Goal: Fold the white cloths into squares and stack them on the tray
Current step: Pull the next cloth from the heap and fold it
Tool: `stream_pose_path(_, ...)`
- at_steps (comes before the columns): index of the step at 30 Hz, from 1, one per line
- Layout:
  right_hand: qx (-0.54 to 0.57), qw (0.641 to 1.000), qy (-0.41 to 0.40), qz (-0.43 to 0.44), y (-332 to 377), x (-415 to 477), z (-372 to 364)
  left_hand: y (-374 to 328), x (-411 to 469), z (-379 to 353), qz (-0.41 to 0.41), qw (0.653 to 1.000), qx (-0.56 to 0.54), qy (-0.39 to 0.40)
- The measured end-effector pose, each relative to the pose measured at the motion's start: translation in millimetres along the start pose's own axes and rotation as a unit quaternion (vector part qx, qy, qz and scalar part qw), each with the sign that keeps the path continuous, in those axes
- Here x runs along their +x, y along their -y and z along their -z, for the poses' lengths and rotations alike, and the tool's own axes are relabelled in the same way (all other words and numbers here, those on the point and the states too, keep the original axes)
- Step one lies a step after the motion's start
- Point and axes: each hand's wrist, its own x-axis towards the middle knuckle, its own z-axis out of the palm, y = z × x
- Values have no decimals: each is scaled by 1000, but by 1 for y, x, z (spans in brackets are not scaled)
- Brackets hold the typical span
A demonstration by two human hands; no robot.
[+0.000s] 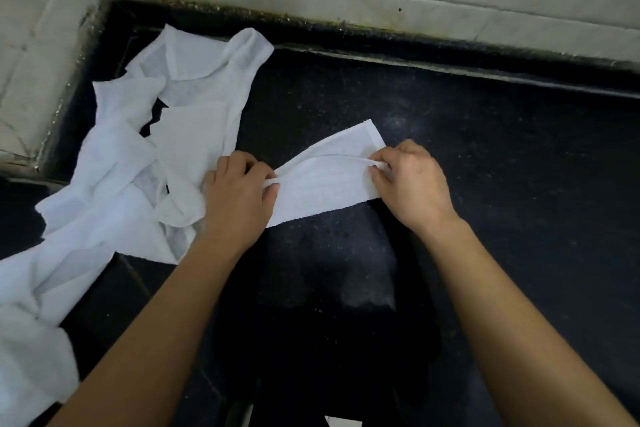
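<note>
White cloth half-folded; left hand, right hand pinching ends.

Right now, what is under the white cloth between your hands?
The left hand and right hand pinch the folded cloth over the dark speckled counter. Whatever lies directly beneath it is covered.

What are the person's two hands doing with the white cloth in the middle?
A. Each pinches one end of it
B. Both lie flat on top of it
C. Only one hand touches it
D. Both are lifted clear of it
A: the left hand pinches one end of the partly folded cloth and the right hand pinches the other, with it stretched between them over the dark counter.
</note>
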Motion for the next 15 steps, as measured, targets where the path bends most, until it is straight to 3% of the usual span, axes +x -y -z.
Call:
stream_pose_path(6,108,992,-59,-5,3,8,51,-10,28,46,42,992,-116,3)
stream_pose_path(11,156,968,-194,24,21,40,110,-25,71,118,19,980,-148,-129)
stream_pose_path(15,215,941,-253,61,34,47,143,-34,78,157,-18,960,-182,-214)
